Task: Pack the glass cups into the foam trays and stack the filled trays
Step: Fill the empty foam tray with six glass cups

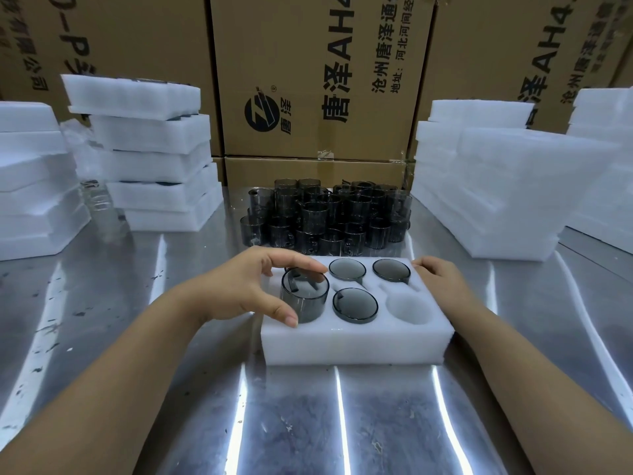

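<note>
While our left hand (253,286) pinches a gray glass cup (303,299) between thumb and fingers, half down in the near left hole of the foam tray (356,344), our right hand (436,274) curls over the tray's far right edge. Loose cups (325,214) crowd just behind the tray. Foam stacks (154,159) stand well apart on both sides, with shiny table (513,296) between.
</note>
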